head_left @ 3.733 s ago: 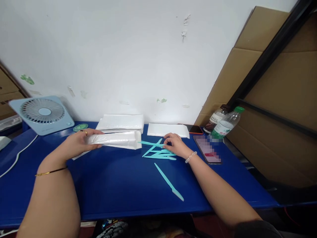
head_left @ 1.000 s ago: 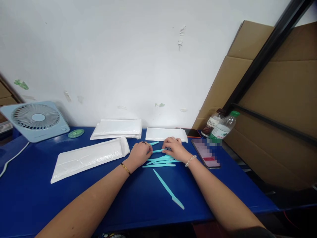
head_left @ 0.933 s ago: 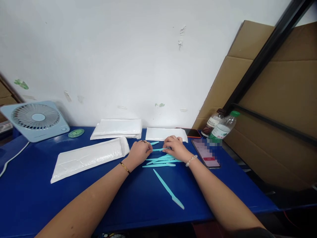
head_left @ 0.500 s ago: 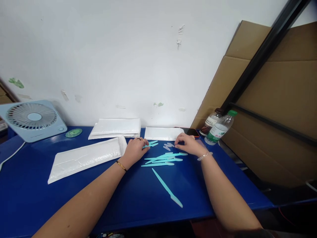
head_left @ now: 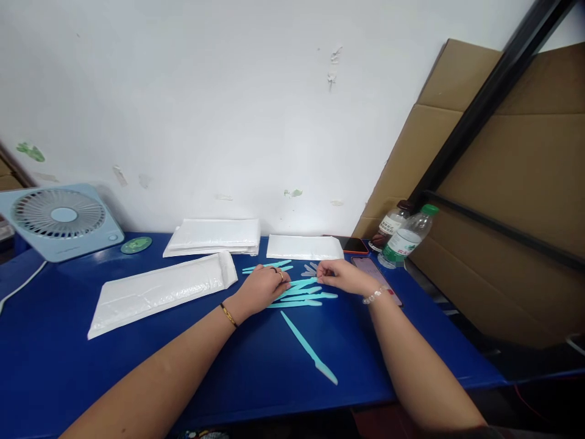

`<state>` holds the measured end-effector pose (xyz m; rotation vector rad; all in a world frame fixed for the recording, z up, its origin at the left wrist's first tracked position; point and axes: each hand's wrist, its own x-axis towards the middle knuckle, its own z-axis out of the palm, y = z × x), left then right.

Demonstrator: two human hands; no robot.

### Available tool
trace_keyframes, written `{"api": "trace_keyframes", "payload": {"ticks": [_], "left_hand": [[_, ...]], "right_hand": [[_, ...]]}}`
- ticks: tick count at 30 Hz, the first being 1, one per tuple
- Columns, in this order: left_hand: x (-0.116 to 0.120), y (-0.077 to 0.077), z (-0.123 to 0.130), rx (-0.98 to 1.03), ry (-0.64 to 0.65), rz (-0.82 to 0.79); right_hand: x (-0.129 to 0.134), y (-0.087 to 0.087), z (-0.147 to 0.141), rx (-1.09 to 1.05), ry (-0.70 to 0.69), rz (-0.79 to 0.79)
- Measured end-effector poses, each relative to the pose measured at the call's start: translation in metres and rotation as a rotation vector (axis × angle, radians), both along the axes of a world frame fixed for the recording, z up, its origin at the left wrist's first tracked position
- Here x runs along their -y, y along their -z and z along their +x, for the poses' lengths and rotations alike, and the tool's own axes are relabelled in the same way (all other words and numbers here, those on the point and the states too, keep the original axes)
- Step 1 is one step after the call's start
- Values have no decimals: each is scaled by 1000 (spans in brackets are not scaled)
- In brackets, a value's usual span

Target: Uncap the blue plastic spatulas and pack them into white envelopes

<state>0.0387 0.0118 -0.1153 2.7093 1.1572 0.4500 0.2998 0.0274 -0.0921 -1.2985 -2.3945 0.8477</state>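
Observation:
Several turquoise eyebrow razors (head_left: 301,297) lie in a loose pile on the blue table. My left hand (head_left: 264,288) is closed over the pile's left side, its fingers pinching the handle of one razor. At that razor's right end, my right hand (head_left: 340,277) has thumb and fingers pressed together; what lies within the pinch is partly hidden. Just behind the right fingertips rest a few small translucent caps (head_left: 309,269). More turquoise razors (head_left: 286,264) lie behind my left hand. A single razor (head_left: 307,346) lies slanted nearer the front edge.
White bubble mailers (head_left: 159,292) lie at left, with a stack (head_left: 214,235) and another mailer (head_left: 304,246) along the wall. Two phones (head_left: 354,245) and two bottles (head_left: 404,238) are at right. A blue fan (head_left: 64,219) and a green disc (head_left: 136,245) sit at far left.
My left hand has moved from the rear razors forward and right onto the pile. My right hand has come left and slightly forward to a razor's end, uncovering a phone.

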Motion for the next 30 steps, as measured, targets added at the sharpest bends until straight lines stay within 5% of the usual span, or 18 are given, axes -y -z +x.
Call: {"api": "trace_keyframes", "payload": {"ticks": [9,12,16,25,30], "left_hand": [[-21,-1,-30,-108,-292,109],[-25,4,-36,-96,-333,83],[-26,8,-37,-18,-335,43],[-6,-2,-11,25,-109,10],[-13,-2,-17,-21,-198,88]], "right_hand": [[-21,26,-3,-25,194,217],[-19,26,-6,10,134,285],[-11,21,-15,49,-19,258],[-6,24,-32,47,-27,301],[-12,27,-30,30,23,354]]}}
